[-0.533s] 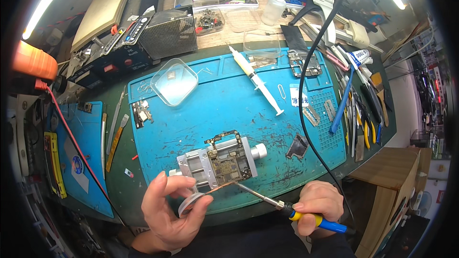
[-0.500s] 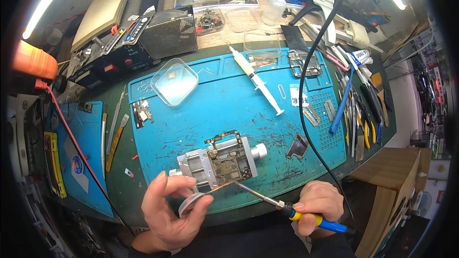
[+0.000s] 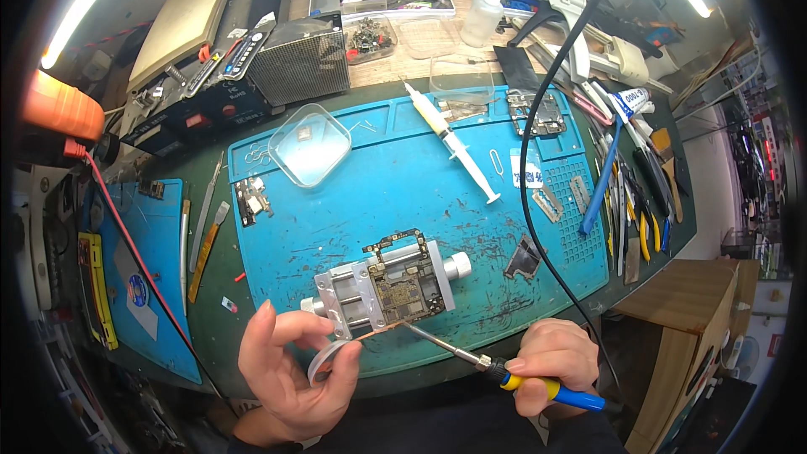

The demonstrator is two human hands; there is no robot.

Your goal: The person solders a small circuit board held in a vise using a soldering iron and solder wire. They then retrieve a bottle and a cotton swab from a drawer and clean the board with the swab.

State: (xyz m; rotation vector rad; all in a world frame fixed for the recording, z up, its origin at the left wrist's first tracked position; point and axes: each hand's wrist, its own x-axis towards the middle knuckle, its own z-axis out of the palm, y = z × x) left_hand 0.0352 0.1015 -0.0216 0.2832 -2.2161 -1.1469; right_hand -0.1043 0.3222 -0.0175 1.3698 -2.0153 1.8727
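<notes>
A circuit board point(image 3: 403, 286) sits clamped in a silver metal holder point(image 3: 340, 303) on the blue work mat point(image 3: 387, 176). My left hand point(image 3: 290, 370) pinches a small roll of copper-coloured braid point(image 3: 326, 361), whose free end reaches toward the board's near edge. My right hand point(image 3: 551, 361) grips a soldering iron with a blue and yellow handle point(image 3: 546, 388). Its tip points left and meets the braid's end just below the board. A black cable point(image 3: 538, 134) runs across the mat's right side toward my right hand.
On the mat lie a syringe point(image 3: 450, 139), a clear square lid point(image 3: 309, 145) and small metal parts. Pliers, tweezers and other tools point(image 3: 635, 202) crowd the right edge. A black power unit point(image 3: 210, 92) and a mesh box point(image 3: 301, 63) stand at the back. A red wire point(image 3: 126, 235) runs on the left.
</notes>
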